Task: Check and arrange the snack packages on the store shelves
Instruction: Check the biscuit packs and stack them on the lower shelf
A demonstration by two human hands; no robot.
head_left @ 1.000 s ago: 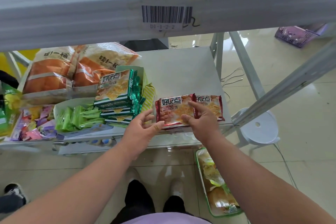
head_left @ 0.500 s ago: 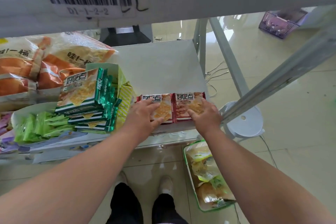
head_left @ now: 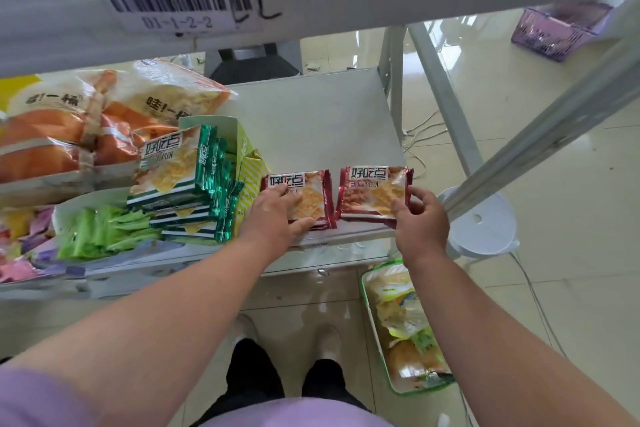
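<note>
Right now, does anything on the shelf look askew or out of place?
Yes. The green packets are stacked unevenly, fanned out and leaning against an open carton. The two red packets lie flat and fairly straight at the shelf edge.

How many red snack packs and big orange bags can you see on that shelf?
Red snack packs: 2, one under the left hand, one held by the right hand.
Big orange bags: 2, one beside the other.
Total: 4
</note>
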